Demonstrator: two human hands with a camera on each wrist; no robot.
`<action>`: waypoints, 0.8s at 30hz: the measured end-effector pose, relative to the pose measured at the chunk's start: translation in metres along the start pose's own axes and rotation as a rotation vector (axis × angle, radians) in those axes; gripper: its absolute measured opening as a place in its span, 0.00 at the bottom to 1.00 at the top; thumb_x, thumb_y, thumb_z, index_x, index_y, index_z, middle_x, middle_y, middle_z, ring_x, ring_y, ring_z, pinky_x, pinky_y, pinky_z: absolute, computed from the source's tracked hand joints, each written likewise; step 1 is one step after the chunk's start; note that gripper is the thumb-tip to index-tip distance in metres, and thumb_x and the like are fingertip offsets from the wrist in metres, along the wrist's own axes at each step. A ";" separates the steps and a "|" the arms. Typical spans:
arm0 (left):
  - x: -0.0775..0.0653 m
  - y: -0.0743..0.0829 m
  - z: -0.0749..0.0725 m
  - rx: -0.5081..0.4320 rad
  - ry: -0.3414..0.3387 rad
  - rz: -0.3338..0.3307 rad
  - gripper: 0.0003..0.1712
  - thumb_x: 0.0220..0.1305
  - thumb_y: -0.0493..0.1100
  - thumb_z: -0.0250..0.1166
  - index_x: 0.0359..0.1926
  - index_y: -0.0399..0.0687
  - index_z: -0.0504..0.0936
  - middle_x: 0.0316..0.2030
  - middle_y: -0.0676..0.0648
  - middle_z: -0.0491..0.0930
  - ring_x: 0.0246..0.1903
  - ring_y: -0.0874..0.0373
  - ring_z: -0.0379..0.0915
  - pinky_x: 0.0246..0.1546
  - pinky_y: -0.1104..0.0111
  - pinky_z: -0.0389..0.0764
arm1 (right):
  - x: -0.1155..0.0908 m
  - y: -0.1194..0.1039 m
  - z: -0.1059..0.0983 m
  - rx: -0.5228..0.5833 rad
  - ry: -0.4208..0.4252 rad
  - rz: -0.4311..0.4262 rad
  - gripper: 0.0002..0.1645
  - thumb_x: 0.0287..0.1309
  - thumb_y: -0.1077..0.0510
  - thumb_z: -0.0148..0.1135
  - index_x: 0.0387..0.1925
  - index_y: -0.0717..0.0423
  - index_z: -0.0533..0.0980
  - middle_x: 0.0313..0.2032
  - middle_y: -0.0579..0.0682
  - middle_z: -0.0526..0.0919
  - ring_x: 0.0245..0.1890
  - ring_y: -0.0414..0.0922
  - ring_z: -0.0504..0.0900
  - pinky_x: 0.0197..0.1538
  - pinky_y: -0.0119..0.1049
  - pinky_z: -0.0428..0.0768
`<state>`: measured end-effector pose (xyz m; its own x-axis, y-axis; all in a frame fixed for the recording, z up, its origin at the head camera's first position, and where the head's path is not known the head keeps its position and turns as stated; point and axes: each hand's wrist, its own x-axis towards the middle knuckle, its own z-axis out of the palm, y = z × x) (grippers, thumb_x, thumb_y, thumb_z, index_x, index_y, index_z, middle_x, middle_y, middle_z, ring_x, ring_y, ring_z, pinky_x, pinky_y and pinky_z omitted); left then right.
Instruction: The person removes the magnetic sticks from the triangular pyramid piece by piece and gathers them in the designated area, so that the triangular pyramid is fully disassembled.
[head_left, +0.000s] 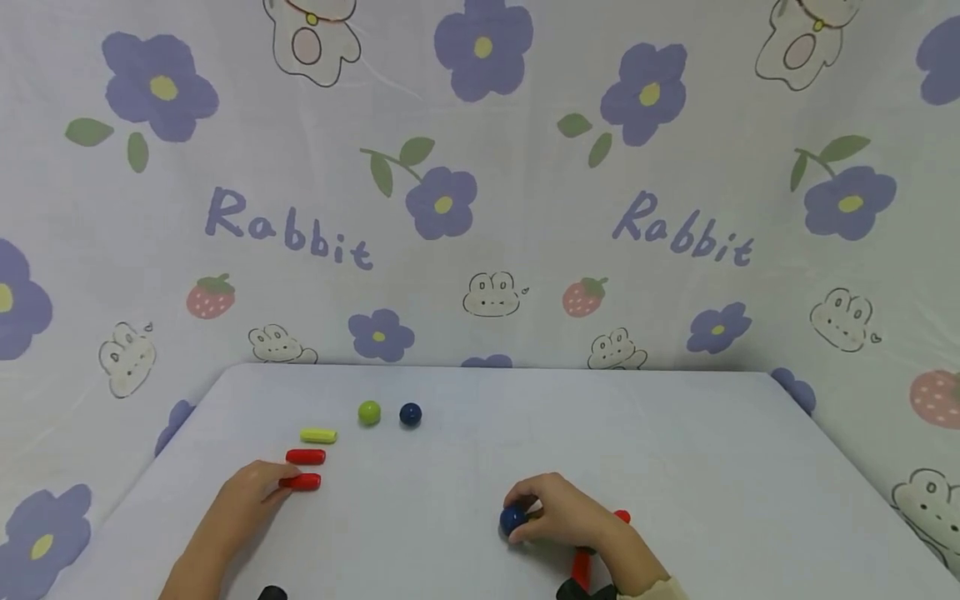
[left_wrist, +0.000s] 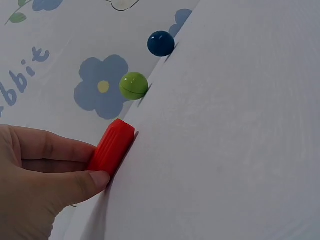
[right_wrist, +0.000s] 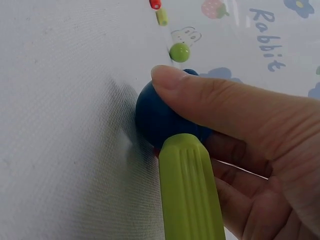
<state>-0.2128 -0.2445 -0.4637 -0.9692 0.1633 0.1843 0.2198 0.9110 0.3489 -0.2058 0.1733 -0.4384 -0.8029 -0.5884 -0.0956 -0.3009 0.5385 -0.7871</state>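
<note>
My left hand (head_left: 243, 504) pinches a red ribbed stick (left_wrist: 114, 147) between thumb and fingers at the left of the table. In the head view, another red stick (head_left: 306, 457) and a yellow-green stick (head_left: 318, 436) lie just beyond it. My right hand (head_left: 558, 512) grips a dark blue ball (head_left: 513, 521) low over the white table, thumb on one side and fingers on the other. Close in front of that ball in the right wrist view is a second yellow-green ribbed stick (right_wrist: 190, 192), mostly hidden by the hand in the head view.
A green ball (head_left: 369, 412) and another dark blue ball (head_left: 410, 415) rest toward the back left of the table (head_left: 660, 442). Beside my right wrist are a partly covered red stick (head_left: 581, 569) and a small red piece (head_left: 622, 517). A patterned cloth (head_left: 525, 167) hangs behind.
</note>
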 end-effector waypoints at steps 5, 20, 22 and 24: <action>-0.001 -0.002 0.001 0.011 -0.010 -0.041 0.18 0.55 0.36 0.66 0.49 0.45 0.81 0.43 0.44 0.81 0.45 0.47 0.75 0.48 0.51 0.78 | 0.000 -0.001 0.001 0.003 0.002 -0.004 0.17 0.46 0.58 0.72 0.39 0.58 0.79 0.40 0.50 0.81 0.41 0.43 0.79 0.43 0.32 0.81; 0.000 -0.002 0.006 0.010 0.027 -0.044 0.18 0.56 0.36 0.66 0.49 0.45 0.81 0.43 0.43 0.81 0.46 0.47 0.75 0.49 0.50 0.77 | -0.001 0.000 -0.001 0.003 0.000 0.011 0.19 0.45 0.58 0.72 0.41 0.60 0.78 0.40 0.50 0.81 0.42 0.44 0.79 0.44 0.34 0.82; 0.000 -0.001 0.005 0.009 0.035 -0.050 0.18 0.55 0.37 0.67 0.50 0.44 0.81 0.44 0.43 0.81 0.47 0.46 0.75 0.50 0.50 0.76 | -0.002 0.000 -0.004 -0.002 -0.005 0.014 0.23 0.45 0.59 0.72 0.44 0.62 0.78 0.41 0.50 0.81 0.43 0.46 0.80 0.45 0.35 0.81; 0.000 0.001 0.004 0.005 0.055 -0.044 0.19 0.54 0.38 0.68 0.49 0.44 0.81 0.44 0.42 0.81 0.48 0.45 0.74 0.50 0.49 0.76 | -0.005 0.002 -0.008 -0.014 -0.007 0.016 0.24 0.43 0.60 0.73 0.45 0.64 0.77 0.41 0.51 0.81 0.42 0.47 0.80 0.45 0.36 0.82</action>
<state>-0.2129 -0.2420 -0.4672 -0.9702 0.1026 0.2193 0.1768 0.9189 0.3527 -0.2064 0.1822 -0.4343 -0.8040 -0.5838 -0.1126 -0.2953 0.5565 -0.7766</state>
